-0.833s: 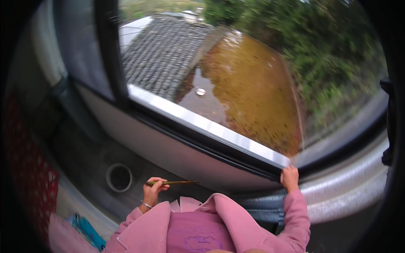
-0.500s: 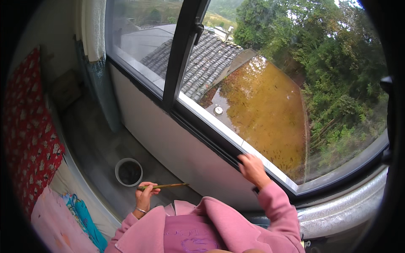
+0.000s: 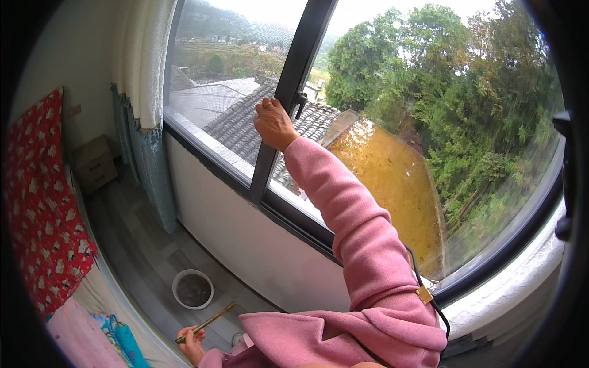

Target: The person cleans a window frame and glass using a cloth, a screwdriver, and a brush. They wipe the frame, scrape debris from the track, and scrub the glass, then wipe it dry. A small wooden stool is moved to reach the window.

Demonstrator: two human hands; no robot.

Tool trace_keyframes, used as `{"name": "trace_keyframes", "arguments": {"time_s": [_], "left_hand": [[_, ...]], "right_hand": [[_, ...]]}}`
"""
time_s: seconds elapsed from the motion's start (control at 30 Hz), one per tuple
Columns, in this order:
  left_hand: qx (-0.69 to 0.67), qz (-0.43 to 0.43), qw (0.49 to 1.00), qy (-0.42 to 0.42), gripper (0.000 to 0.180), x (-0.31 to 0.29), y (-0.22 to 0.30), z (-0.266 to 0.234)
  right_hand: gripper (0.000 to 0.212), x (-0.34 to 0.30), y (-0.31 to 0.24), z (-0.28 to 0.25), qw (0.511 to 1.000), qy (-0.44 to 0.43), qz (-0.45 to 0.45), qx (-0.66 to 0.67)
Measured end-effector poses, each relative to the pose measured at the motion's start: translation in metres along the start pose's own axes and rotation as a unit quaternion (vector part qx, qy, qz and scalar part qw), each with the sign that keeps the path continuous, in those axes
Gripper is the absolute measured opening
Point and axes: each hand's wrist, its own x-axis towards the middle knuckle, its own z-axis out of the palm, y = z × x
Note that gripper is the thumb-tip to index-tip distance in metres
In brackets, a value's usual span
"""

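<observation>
My right hand [image 3: 274, 124] reaches up with the arm stretched out, its fingers curled against the dark upright window frame [image 3: 265, 167]. Just beside it on that upright is a black window handle [image 3: 300, 104]. Low at the left, my left hand [image 3: 192, 345] is closed around a thin greenish-brown stick [image 3: 216, 317], which slants up and to the right, its far tip free. A white bucket [image 3: 193, 289] with dark contents stands on the floor beyond the stick, apart from it.
A bed with a red patterned cover [image 3: 46, 202] lies along the left. Pale and blue curtains [image 3: 144, 153] hang at the window's left side, by a small cabinet [image 3: 94, 164]. Outside are a tiled roof [image 3: 236, 113], brownish water and trees [image 3: 429, 80].
My right hand has moved from the lower window rail up and left to the upright frame. My left hand has dropped lower with the stick. The view has tilted up.
</observation>
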Motion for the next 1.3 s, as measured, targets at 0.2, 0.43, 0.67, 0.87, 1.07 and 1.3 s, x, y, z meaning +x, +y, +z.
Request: {"name": "trace_keyframes", "arguments": {"time_s": [0.2, 0.43, 0.67, 0.87, 1.07, 1.3], "left_hand": [[-0.231, -0.134, 0.962, 0.048, 0.012, -0.006, -0.007, 0.019], [-0.233, -0.124, 0.964, 0.044, 0.012, -0.013, 0.000, 0.024], [-0.234, -0.091, 0.968, 0.009, 0.014, -0.013, 0.021, 0.048], [-0.181, -0.141, 0.973, 0.016, 0.015, -0.010, 0.038, 0.046], [-0.058, -0.198, 0.978, 0.010, 0.018, 0.000, 0.009, 0.001], [-0.008, -0.243, 0.959, 0.142, 0.013, -0.005, -0.040, -0.034]], "right_hand": [[0.014, -0.001, 0.002, 0.005, 0.999, -0.010, -0.025, -0.027], [0.016, 0.003, -0.001, 0.009, 0.999, -0.006, -0.007, -0.050], [0.014, -0.024, -0.015, -0.016, 0.998, -0.019, 0.010, 0.065], [0.018, -0.220, -0.144, -0.023, 0.891, -0.049, 0.051, 0.449], [0.036, -0.381, -0.312, -0.067, 0.635, -0.393, 0.190, 0.637], [0.036, -0.393, -0.367, -0.079, 0.525, -0.515, 0.128, 0.665]]}}
